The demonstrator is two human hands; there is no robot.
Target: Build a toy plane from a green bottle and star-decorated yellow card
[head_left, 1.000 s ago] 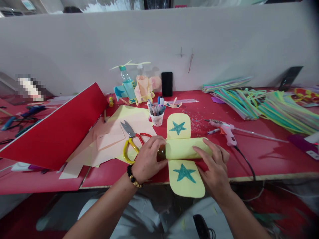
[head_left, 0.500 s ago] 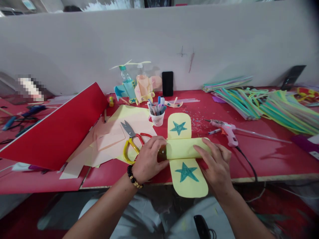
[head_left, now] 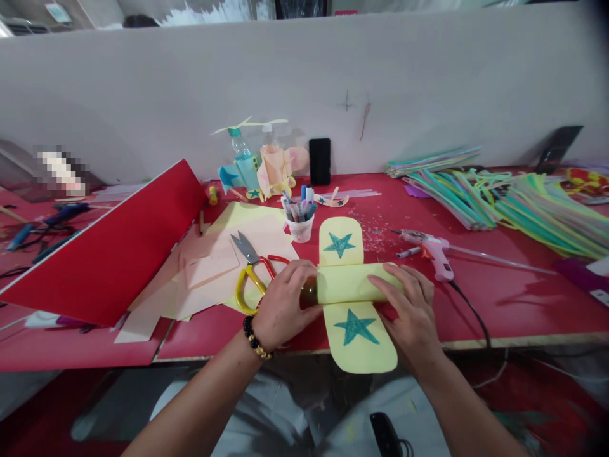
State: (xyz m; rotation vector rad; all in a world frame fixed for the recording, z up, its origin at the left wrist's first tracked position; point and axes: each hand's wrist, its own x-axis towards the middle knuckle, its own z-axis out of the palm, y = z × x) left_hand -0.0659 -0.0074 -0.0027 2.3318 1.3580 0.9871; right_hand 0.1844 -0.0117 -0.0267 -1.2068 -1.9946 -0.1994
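A bottle, its brownish end showing, lies sideways at the table's front edge, wrapped in pale yellow paper. Two rounded yellow paper wings stick out from the wrap, an upper wing and a lower wing, each with a teal star. My left hand, a beaded bracelet on its wrist, is wrapped round the bottle's bare end. Fingers of my right hand press on the paper at the other end, thumb below. Scissors with yellow and red handles lie beside my left hand.
A cup of markers stands behind the wings. At right lies a pink glue gun with its cord over the edge, near bundled coloured strips. Paper sheets, a leaning red board, decorated bottles and a phone surround it.
My right hand has shifted very slightly left along the wrapped bottle. The lower wing's tip sits a little higher. My left hand keeps its hold.
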